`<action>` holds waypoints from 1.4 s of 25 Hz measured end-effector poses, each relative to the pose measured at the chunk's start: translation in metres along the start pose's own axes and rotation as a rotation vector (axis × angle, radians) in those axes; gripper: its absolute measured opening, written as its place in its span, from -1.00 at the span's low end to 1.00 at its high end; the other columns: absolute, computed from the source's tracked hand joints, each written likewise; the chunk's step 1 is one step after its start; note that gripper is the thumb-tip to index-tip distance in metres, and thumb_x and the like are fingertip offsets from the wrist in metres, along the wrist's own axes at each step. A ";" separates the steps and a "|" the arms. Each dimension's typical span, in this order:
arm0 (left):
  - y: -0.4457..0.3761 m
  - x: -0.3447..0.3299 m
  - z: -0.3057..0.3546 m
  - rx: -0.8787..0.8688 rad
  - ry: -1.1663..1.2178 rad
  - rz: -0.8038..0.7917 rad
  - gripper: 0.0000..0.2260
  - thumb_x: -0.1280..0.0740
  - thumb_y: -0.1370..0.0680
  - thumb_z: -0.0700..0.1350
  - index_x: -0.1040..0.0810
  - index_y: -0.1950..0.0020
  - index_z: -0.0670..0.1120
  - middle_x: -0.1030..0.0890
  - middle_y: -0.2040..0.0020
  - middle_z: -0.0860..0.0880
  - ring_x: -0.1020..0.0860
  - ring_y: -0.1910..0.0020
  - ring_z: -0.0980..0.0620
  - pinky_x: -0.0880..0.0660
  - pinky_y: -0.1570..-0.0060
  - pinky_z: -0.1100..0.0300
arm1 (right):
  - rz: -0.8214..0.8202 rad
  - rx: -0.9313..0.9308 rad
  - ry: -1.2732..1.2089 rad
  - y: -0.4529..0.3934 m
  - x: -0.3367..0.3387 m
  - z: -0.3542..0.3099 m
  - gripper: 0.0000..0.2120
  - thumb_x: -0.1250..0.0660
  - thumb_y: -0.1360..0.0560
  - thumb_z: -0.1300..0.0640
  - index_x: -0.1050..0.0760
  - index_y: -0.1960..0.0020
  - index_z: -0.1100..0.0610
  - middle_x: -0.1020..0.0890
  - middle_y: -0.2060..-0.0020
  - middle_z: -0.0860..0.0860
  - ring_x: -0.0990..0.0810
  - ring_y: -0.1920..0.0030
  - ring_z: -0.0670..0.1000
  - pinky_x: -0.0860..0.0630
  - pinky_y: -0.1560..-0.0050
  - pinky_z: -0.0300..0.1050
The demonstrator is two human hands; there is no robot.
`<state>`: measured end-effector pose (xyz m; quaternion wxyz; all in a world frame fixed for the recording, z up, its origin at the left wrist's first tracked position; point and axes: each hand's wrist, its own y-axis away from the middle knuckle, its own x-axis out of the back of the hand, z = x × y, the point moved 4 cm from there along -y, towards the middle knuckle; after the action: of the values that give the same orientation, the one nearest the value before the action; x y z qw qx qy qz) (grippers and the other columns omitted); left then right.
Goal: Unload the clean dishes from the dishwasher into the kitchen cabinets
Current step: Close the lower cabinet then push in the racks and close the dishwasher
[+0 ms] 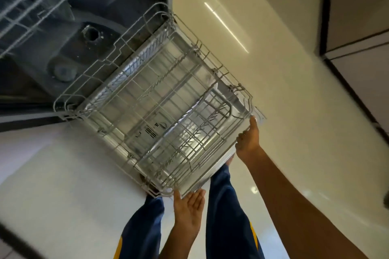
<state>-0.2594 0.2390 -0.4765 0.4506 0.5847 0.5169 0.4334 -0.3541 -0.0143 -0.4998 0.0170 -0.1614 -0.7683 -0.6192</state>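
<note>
At the far left, the open dishwasher tub (63,48) was dark inside, with the wire grid of an upper rack (27,6) blurred across the top corner and a round fitting visible on the tub floor. From the tub mouth, the lower rack (155,107) was drawn fully out over the lowered door (260,116), of which only a corner edge showed past the rack. The rack held no dishes; its rows of grey wire tines stood bare. Through the wires, a small panel bearing dark markings could be seen on the door's inner face, but the markings were too small and blurred to be read, and no brand name was legible anywhere.

At the rack's near edge, the left hand (188,208) lay with palm up and fingers straight, its fingertips touching the front rim and curled round nothing. Below it stood the person's legs in dark blue trousers (223,206) with a yellow side stripe. Further right, the right hand (247,143) met the rack's right front corner; its fingers appeared to be bent about the rim wire, though the back of the hand hid the contact. Glossy pale floor (273,48) extended to the right, bounded by dark-framed cabinet fronts (357,17).
</note>
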 end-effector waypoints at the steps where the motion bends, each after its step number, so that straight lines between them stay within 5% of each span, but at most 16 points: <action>1: -0.006 -0.010 -0.004 -0.001 0.037 0.004 -0.20 -0.14 -0.64 0.33 -0.30 -0.51 -0.38 -0.48 -0.43 -0.38 -0.47 -0.43 -0.29 -0.39 -0.39 -0.06 | -0.019 0.015 0.036 -0.007 -0.003 -0.005 -0.48 -0.29 -0.52 -0.43 -0.43 -0.11 0.01 -0.35 0.34 -0.08 -0.26 0.33 -0.09 -0.24 0.27 -0.21; 4: -0.022 -0.044 0.005 -0.091 0.247 0.018 -0.19 -0.20 -0.62 0.34 -0.27 -0.57 -0.33 -0.46 -0.47 -0.34 -0.48 -0.44 -0.25 -0.46 -0.30 -0.02 | -0.096 0.025 0.116 -0.020 -0.009 -0.018 -0.52 -0.33 -0.50 -0.39 -0.38 -0.13 -0.01 -0.37 0.23 -0.10 -0.36 0.26 -0.10 -0.33 0.19 -0.19; 8: -0.029 -0.070 0.027 -0.215 0.531 0.066 -0.16 -0.27 -0.55 0.39 -0.28 -0.57 -0.21 -0.53 -0.18 -0.29 -0.59 -0.03 -0.18 -0.56 -0.04 0.03 | -0.150 -0.068 0.105 -0.020 -0.014 -0.028 -0.31 -0.34 -0.52 -0.39 -0.51 -0.22 0.25 -0.46 0.28 0.03 -0.46 0.27 -0.01 -0.52 -0.10 -0.12; 10: -0.026 -0.076 0.036 -0.256 0.588 0.049 -0.16 -0.29 -0.53 0.40 -0.30 -0.56 -0.21 -0.52 -0.14 -0.26 -0.57 0.01 -0.15 -0.55 -0.11 0.02 | -0.227 -0.099 0.063 -0.013 -0.024 -0.034 -0.10 -0.35 -0.50 -0.40 -0.37 -0.54 0.27 -0.66 -0.12 0.18 -0.65 -0.14 0.13 -0.45 -0.42 -0.05; 11: -0.022 -0.078 0.043 -0.270 0.604 0.018 -0.13 -0.31 -0.51 0.40 -0.32 -0.56 -0.23 -0.52 -0.18 -0.26 -0.58 -0.02 -0.15 -0.54 -0.22 0.01 | -0.263 -0.115 0.039 -0.010 -0.032 -0.037 -0.03 -0.35 -0.49 -0.40 -0.24 -0.62 0.27 -0.54 -0.42 0.25 -0.53 -0.42 0.21 -0.36 -0.54 0.00; 13: -0.011 -0.084 0.067 -0.311 0.599 -0.031 -0.13 -0.31 -0.51 0.41 -0.38 -0.52 -0.27 -0.57 -0.19 -0.25 -0.62 -0.05 -0.15 -0.53 -0.32 0.00 | -0.343 -0.104 0.035 -0.002 -0.057 -0.046 -0.02 -0.33 -0.51 -0.38 -0.20 -0.61 0.33 -0.30 -0.58 0.27 -0.30 -0.59 0.22 -0.25 -0.61 0.06; 15: 0.000 -0.089 0.098 -0.361 0.606 -0.063 -0.13 -0.26 -0.55 0.41 -0.39 -0.48 -0.33 -0.59 -0.20 -0.27 -0.64 -0.13 -0.17 -0.55 -0.30 0.00 | -0.407 -0.062 0.046 0.008 -0.090 -0.052 -0.10 -0.31 -0.52 -0.38 -0.34 -0.54 0.32 -0.40 -0.53 0.25 -0.45 -0.51 0.18 -0.30 -0.58 0.03; 18: 0.019 -0.101 0.148 -0.420 0.585 -0.134 -0.15 -0.20 -0.59 0.39 -0.32 -0.52 -0.33 -0.55 -0.26 -0.31 -0.59 -0.27 -0.21 -0.52 -0.29 0.00 | -0.439 0.021 0.068 0.016 -0.141 -0.057 -0.11 -0.40 -0.42 -0.42 -0.49 -0.45 0.25 -0.55 -0.36 0.35 -0.51 0.04 0.08 -0.46 -0.27 -0.13; 21: 0.030 -0.109 0.203 -0.481 0.524 -0.239 -0.15 -0.18 -0.59 0.40 -0.36 -0.49 -0.35 -0.60 -0.21 -0.31 -0.63 -0.19 -0.19 -0.56 -0.26 0.01 | -0.496 0.083 0.088 0.017 -0.195 -0.062 0.13 -0.51 -0.27 -0.42 -0.28 -0.60 0.23 -0.52 -0.36 0.37 -0.41 0.13 0.06 -0.42 -0.17 -0.17; 23: 0.033 -0.112 0.238 -0.500 0.496 -0.282 -0.11 -0.17 -0.58 0.42 -0.33 -0.52 -0.37 -0.55 -0.33 -0.33 -0.61 -0.27 -0.20 -0.53 -0.35 0.00 | -0.558 0.095 0.101 0.020 -0.233 -0.068 -0.22 -0.55 -0.23 -0.41 -0.59 -0.20 0.15 -0.46 0.20 0.15 -0.33 0.27 0.02 -0.38 0.17 -0.20; 25: 0.036 -0.117 0.269 -0.513 0.439 -0.311 -0.07 -0.13 -0.59 0.44 -0.27 -0.52 -0.40 -0.47 -0.42 -0.37 -0.54 -0.37 -0.22 -0.46 -0.43 0.00 | -0.600 0.092 0.114 0.024 -0.264 -0.073 -0.44 -0.50 -0.30 -0.39 -0.46 0.19 0.10 -0.23 0.37 0.01 -0.24 0.38 -0.02 -0.25 0.34 -0.18; 26: 0.037 -0.121 0.284 -0.527 0.411 -0.322 -0.08 -0.12 -0.59 0.44 -0.30 -0.49 -0.40 -0.47 -0.41 -0.38 -0.54 -0.37 -0.22 -0.45 -0.44 0.01 | -0.613 0.105 0.143 0.025 -0.278 -0.077 -0.42 -0.48 -0.31 -0.37 -0.53 0.13 0.16 -0.23 0.40 -0.01 -0.23 0.40 -0.02 -0.23 0.35 -0.18; 28: 0.045 -0.132 0.314 -0.572 0.401 -0.347 -0.16 -0.12 -0.60 0.43 -0.43 -0.34 -0.38 -0.55 -0.29 -0.35 -0.57 -0.27 -0.19 -0.46 -0.41 0.02 | -0.657 0.147 0.188 0.027 -0.307 -0.085 -0.14 -0.50 -0.31 -0.36 -0.58 -0.30 0.30 -0.26 0.41 -0.01 -0.25 0.42 -0.03 -0.21 0.34 -0.19; 30: 0.049 -0.136 0.341 -0.619 0.406 -0.359 -0.21 -0.13 -0.60 0.41 -0.48 -0.31 -0.33 -0.58 -0.20 -0.30 -0.59 -0.18 -0.18 -0.49 -0.37 0.03 | -0.700 0.188 0.232 0.030 -0.333 -0.086 -0.11 -0.51 -0.30 -0.38 -0.57 -0.34 0.29 -0.38 0.40 0.01 -0.36 0.41 -0.04 -0.28 0.33 -0.21; 33: 0.055 -0.140 0.372 -0.688 0.371 -0.379 -0.19 -0.12 -0.60 0.41 -0.40 -0.46 -0.31 -0.55 -0.32 -0.34 -0.60 -0.26 -0.20 -0.54 -0.32 0.03 | -0.749 0.240 0.251 0.041 -0.359 -0.089 -0.12 -0.36 -0.46 -0.37 -0.40 -0.53 0.24 -0.66 -0.15 0.10 -0.68 -0.06 0.05 -0.60 -0.10 -0.13; 35: 0.057 -0.139 0.387 -0.751 0.335 -0.376 -0.20 -0.09 -0.61 0.40 -0.41 -0.50 -0.27 -0.53 -0.41 -0.32 -0.59 -0.34 -0.19 -0.54 -0.23 0.06 | -0.785 0.267 0.261 0.047 -0.366 -0.089 -0.24 -0.31 -0.54 -0.33 -0.42 -0.51 0.20 -0.56 -0.42 0.12 -0.59 -0.36 0.16 -0.48 -0.43 0.02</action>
<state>0.1167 0.0668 -0.5113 0.6126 0.1984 0.4870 0.5900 -0.0102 -0.1741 -0.5175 -0.1020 0.2265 -0.8362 -0.4890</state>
